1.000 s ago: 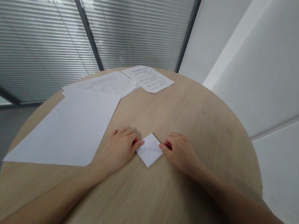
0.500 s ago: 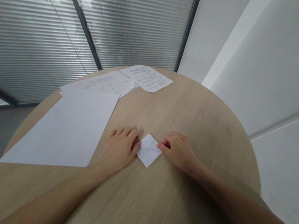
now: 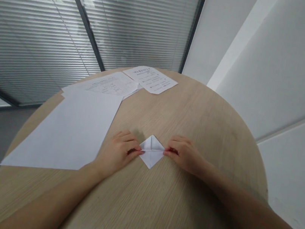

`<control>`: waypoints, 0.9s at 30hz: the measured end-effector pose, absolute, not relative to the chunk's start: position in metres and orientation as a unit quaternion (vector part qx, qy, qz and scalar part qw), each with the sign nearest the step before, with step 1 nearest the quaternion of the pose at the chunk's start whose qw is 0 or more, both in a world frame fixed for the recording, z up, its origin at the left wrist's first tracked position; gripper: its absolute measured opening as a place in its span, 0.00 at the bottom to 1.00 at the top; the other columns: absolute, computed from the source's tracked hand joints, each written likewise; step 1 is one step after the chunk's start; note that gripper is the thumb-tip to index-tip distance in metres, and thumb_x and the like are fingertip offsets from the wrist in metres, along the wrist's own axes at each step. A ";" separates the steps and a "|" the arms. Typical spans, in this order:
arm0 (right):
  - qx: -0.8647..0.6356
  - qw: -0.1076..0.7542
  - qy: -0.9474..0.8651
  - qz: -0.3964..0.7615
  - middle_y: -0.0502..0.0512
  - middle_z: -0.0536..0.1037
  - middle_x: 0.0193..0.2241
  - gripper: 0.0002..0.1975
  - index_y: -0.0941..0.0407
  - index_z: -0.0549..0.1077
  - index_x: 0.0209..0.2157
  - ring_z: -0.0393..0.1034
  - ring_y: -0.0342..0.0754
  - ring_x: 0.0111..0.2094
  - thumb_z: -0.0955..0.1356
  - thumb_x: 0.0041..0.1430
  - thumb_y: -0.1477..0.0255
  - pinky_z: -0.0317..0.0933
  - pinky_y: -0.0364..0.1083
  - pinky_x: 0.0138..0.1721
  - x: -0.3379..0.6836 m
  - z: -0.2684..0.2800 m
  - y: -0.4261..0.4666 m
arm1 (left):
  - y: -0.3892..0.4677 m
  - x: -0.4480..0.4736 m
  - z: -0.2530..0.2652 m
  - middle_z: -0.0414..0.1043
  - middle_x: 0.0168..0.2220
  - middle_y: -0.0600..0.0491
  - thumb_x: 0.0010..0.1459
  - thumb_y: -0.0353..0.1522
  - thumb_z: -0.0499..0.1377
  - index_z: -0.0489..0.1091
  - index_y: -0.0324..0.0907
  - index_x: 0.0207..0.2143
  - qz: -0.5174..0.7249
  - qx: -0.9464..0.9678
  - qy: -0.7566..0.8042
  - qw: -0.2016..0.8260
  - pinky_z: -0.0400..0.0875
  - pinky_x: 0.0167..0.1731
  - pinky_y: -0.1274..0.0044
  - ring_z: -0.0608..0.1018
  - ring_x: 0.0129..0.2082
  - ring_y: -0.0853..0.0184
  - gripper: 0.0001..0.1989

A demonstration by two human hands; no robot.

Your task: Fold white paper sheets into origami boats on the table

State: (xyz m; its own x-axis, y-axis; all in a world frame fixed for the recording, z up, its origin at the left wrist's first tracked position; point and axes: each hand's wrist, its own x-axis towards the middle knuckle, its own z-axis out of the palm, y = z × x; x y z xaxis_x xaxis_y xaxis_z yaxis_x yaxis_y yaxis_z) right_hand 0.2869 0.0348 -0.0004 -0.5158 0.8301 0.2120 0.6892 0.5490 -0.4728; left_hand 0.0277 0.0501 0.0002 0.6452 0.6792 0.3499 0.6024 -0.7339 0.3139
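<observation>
A small white folded paper (image 3: 151,158) shaped like a diamond lies between my hands, with a crease running across its middle and another up its far half. My left hand (image 3: 121,149) pinches its left corner between thumb and fingers. At the right corner, my right hand (image 3: 182,153) is closed on the paper, its other fingers curled in. The far half looks a little shaded and tilted against the near half. Both hands are close to the surface of the round wooden table (image 3: 127,206).
A large blank white sheet (image 3: 66,132) lies left of my left hand. Beyond it are printed pages (image 3: 111,84) and another printed sheet (image 3: 153,80) near the far edge. Window blinds (image 3: 143,21) and a pale wall (image 3: 289,58) stand behind the table.
My left hand has shifted from lying beside the paper to pinching its left corner. The far half now shows a vertical crease, while the near half looks plain.
</observation>
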 end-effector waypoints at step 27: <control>-0.520 0.187 -0.807 0.209 0.46 0.70 0.21 0.13 0.57 0.68 0.20 0.62 0.41 0.25 0.71 0.57 0.73 0.51 0.43 0.31 0.275 0.006 0.027 | 0.052 0.028 0.013 0.74 0.28 0.53 0.62 0.36 0.58 0.72 0.43 0.26 0.118 0.878 0.440 0.147 0.63 0.37 0.70 0.73 0.34 0.62 0.11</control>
